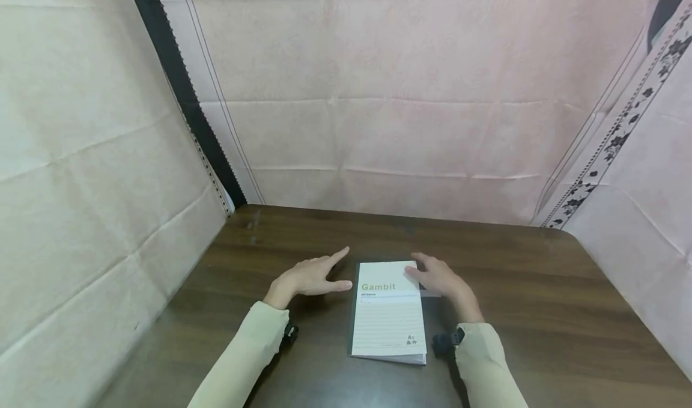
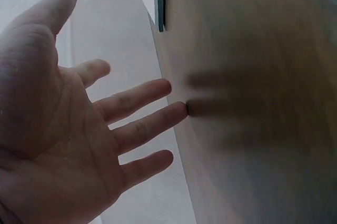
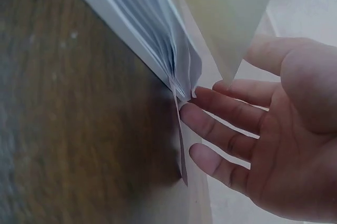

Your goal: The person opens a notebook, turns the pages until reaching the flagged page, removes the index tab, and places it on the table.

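Observation:
A white notebook (image 1: 387, 324) with "Gambit" printed on its ruled front cover lies on the table, a dark edge showing along its left side. My right hand (image 1: 437, 276) is at its upper right edge, the thumb over the cover and the fingers spread, nearly straight, beside the page edges. In the right wrist view the cover (image 3: 226, 18) stands lifted from the fanned pages (image 3: 142, 18), its corner close to the index fingertip. My left hand (image 1: 313, 276) is spread left of the notebook, holding nothing, its thumb pointing at the dark edge.
The brown wooden table (image 1: 519, 288) extends on both sides of the notebook. A pale strip (image 1: 430, 292) sticks out from under the notebook's right side. Cloth hangings (image 1: 378, 131) rise behind the table and along both sides.

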`<state>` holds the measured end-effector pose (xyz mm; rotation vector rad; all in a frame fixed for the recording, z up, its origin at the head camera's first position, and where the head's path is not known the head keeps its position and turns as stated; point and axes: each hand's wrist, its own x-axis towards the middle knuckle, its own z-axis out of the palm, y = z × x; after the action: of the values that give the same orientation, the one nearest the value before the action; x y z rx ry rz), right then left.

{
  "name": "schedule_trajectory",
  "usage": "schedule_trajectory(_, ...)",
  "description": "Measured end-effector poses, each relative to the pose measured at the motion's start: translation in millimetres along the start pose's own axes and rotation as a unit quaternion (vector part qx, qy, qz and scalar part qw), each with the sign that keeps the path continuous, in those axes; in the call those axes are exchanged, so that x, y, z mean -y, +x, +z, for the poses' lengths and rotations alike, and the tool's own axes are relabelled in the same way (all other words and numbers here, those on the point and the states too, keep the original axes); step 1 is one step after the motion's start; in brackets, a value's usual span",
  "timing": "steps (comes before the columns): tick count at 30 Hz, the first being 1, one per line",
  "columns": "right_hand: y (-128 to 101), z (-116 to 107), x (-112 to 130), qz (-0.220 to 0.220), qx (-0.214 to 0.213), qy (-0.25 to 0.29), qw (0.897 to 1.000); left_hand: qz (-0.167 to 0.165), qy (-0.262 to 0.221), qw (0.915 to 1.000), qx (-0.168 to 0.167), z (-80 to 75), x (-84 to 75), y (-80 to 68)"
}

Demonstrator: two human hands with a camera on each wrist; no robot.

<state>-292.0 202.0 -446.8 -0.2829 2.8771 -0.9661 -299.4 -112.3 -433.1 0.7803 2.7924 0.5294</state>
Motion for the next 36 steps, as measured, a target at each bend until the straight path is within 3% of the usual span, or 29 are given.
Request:
schedule_trajectory(8,4.9,5.7,-3.8,-0.007,-0.004,0.022,1.0,0.041,0.041,0.9982,0.017,5.6,-17.8,5.0)
schedule_trajectory(18,8.7,10.2,-0.2,0.036,-0.022,0.027,0.999,0.07,0.028,0.9964,0.037,7.8,-28.2,11.7)
schedule_trajectory(28,3.3,11.7,0.7,0.101,-0.03,0.059,0.993,0.061,0.032,0.9959,0.058,6.2,-37.9,16.1)
schedule_trajectory(36,2.0,9.4,1.4,0.115,-0.035,0.068,0.99,0.058,0.062,0.9935,0.076,6.8,-46.2,17.8)
